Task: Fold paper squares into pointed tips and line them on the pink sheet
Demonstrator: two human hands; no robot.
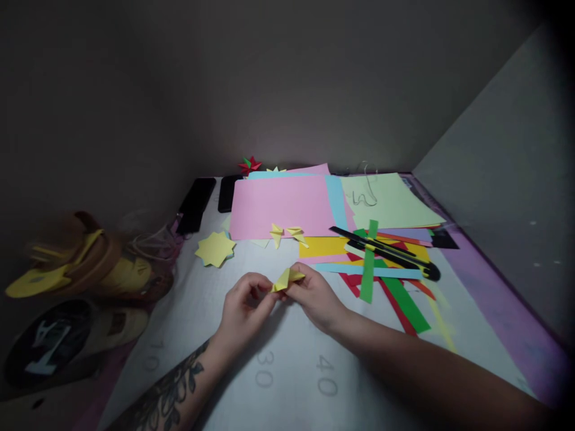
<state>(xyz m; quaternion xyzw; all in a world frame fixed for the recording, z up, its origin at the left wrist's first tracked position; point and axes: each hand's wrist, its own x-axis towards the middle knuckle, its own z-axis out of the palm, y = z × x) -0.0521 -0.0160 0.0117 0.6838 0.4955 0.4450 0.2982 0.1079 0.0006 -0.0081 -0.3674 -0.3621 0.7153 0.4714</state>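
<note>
Paper [284, 279], folded yel., btwn both hands [245, 302] [317, 299]

Your two hands [246, 306], one folded yellow paper [283, 281] in them, two folded yellow pieces [277, 233] ahead of you, one red-and-green star [254, 165], three readable printed numbers [265, 370]

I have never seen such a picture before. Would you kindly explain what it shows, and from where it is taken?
There is no machine here: you see a person's own two bare hands. The only picture comes from a camera worn on the head, looking forward and down. The left hand and right hand hold folded yellow paper at their fingertips. On the table lie two small folded pieces, a yellow star, a pink sheet, coloured strips and a black-and-yellow tool.
</note>
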